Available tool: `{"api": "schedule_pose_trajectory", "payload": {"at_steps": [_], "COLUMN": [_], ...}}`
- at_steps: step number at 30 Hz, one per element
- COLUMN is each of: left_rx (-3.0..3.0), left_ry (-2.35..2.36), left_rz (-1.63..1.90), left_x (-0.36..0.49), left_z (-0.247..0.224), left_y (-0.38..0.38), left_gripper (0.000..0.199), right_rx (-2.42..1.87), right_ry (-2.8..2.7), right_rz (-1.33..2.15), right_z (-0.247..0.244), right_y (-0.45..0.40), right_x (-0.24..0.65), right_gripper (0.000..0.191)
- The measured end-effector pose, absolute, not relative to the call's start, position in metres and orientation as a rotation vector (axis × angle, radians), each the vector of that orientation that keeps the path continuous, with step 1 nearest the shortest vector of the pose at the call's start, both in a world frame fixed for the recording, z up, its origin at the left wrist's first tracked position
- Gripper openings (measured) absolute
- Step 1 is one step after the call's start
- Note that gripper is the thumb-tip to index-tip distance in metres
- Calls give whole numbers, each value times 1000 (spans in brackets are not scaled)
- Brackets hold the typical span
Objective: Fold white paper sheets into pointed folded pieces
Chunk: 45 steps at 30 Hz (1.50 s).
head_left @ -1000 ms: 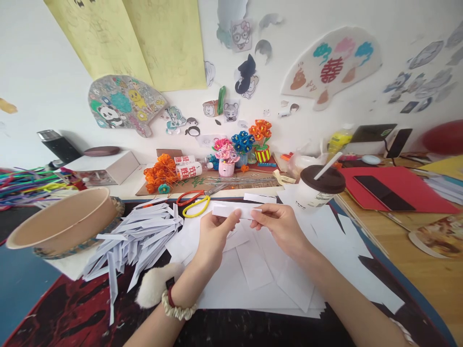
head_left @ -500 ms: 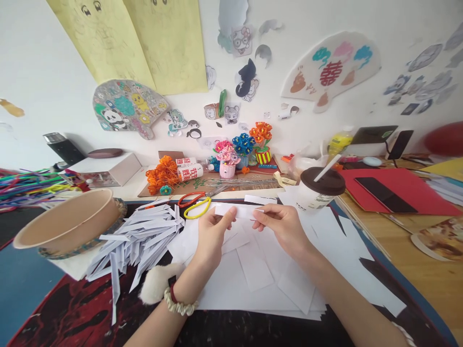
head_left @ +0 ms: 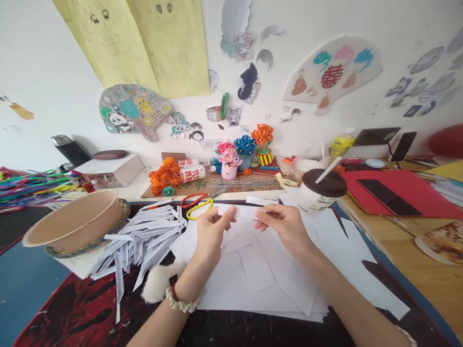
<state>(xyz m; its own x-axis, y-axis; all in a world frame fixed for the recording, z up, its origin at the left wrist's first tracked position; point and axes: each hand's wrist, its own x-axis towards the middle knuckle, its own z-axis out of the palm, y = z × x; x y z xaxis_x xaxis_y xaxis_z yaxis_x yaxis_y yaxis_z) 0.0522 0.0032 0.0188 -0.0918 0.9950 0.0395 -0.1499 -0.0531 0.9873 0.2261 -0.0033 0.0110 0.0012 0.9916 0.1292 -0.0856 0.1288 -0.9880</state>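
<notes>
Cluttered bench (head_left: 415, 250) under a white wall hung with paper cut-outs and yellow sheets. Left hand (head_left: 211, 236) and right hand (head_left: 285, 226) raised just above loose white sheets (head_left: 253, 279), fingers (head_left: 227, 222) of each pressed together, pinching opposite ends of a narrow white paper strip (head_left: 240, 211) held level between them. Left of the fingers, a heap of folded white strips (head_left: 144, 241); further left, a tan paper bowl (head_left: 74, 221), tilted, its inside showing nothing. Just beyond the fingers, red and yellow scissors (head_left: 195, 202). Right of the fingers, near them, a takeaway cup (head_left: 320, 193) with dark lid and white straw, contents hidden. Beyond, against the wall, small pots with pink, blue and orange crafted flowers (head_left: 246, 149). Far right, a phone on a red folder (head_left: 405, 193).
</notes>
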Motion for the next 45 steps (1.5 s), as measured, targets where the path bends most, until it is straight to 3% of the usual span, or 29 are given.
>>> {"api": "schedule_pose_trajectory", "payload": {"at_steps": [17, 34, 45], "left_rx": [1166, 1258, 1350], "left_ry": [1192, 1243, 1249], "left_rz": [1376, 1426, 1384], "left_x": [53, 44, 36], "left_z": [25, 22, 20], "left_y": [1, 7, 13], "left_gripper": [40, 24, 25], "right_rx": [-1059, -1074, -1108], "right_ry": [-1236, -1323, -1317], "right_rz": [1137, 1012, 1088], "right_z": [13, 17, 17], "right_y": [-3, -4, 1], "right_x": [227, 230, 238], "right_gripper": [25, 25, 27]}}
